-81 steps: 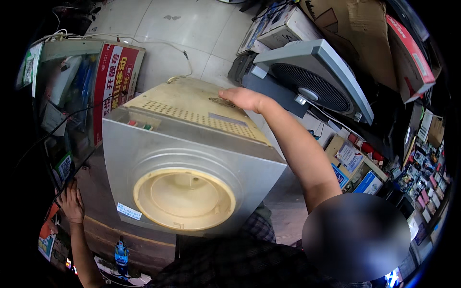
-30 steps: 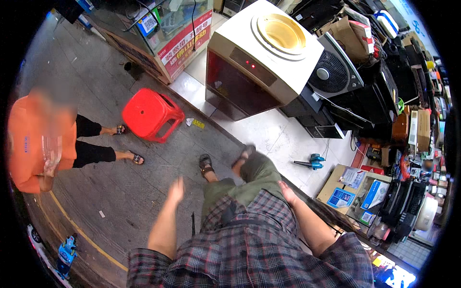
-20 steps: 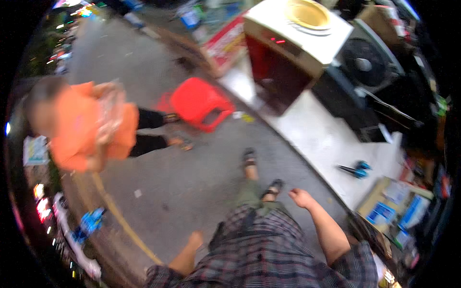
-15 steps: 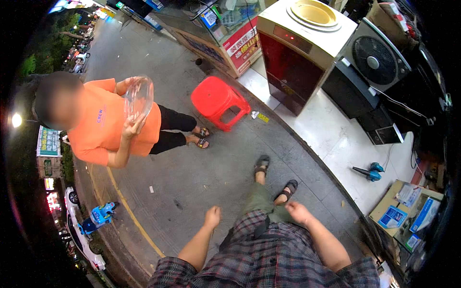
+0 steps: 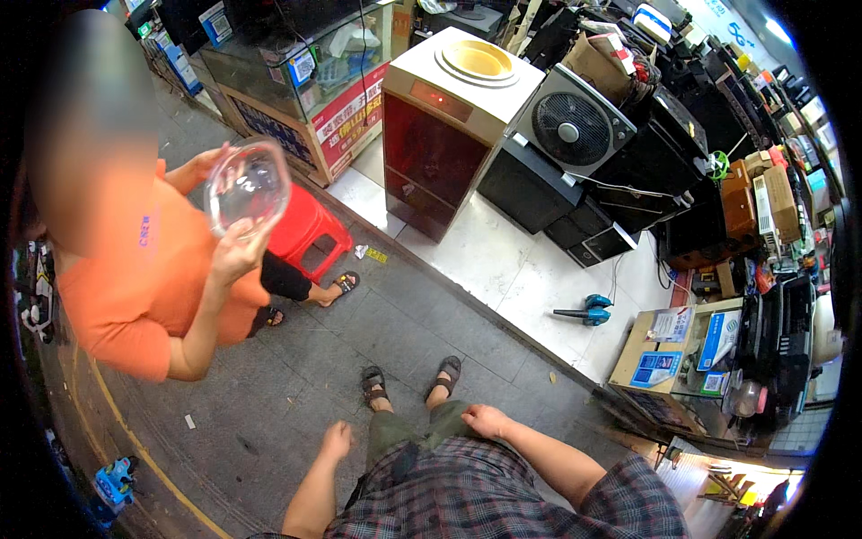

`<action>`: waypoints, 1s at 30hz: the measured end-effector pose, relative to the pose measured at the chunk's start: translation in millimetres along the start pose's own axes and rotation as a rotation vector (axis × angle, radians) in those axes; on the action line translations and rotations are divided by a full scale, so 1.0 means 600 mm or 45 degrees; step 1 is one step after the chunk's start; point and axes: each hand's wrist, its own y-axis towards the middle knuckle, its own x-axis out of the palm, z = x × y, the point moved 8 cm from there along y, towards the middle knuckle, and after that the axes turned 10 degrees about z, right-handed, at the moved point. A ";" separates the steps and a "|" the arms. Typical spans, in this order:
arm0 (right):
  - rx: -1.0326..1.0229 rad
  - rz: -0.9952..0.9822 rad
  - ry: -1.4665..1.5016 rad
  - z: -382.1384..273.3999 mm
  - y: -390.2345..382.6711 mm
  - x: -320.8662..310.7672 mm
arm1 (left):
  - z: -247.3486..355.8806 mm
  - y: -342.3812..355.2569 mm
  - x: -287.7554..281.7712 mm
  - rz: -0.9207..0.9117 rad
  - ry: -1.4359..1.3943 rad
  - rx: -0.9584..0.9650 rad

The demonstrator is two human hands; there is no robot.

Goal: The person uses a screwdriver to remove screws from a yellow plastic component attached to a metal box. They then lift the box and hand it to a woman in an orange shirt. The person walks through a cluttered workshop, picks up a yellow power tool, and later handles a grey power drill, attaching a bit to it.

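The wearer's left hand (image 5: pixel 337 440) hung at the near centre, beside green shorts (image 5: pixel 391 433), its fingers curled together. The right hand (image 5: pixel 487 420), to its right, was in front of the shorts, fingers folded loosely together; whether it touched the cloth could not be told. A water dispenser (image 5: pixel 431 153) stood upright at the far centre on white tiles (image 5: pixel 530 278), well apart from both hands. It had a dark reddish front, lit red lights and a round cream recess on top. A glass counter (image 5: pixel 352 126) was to its left, a grey-framed fan (image 5: pixel 588 135) to its right. At left, a person in an orange shirt (image 5: pixel 135 287) gripped a clear rounded container (image 5: pixel 247 184) between two hands, partly covering a red stool (image 5: pixel 310 235).
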 end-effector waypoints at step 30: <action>0.217 0.057 0.153 0.250 -0.216 0.173 | -0.173 -0.131 0.139 -0.066 0.550 -0.043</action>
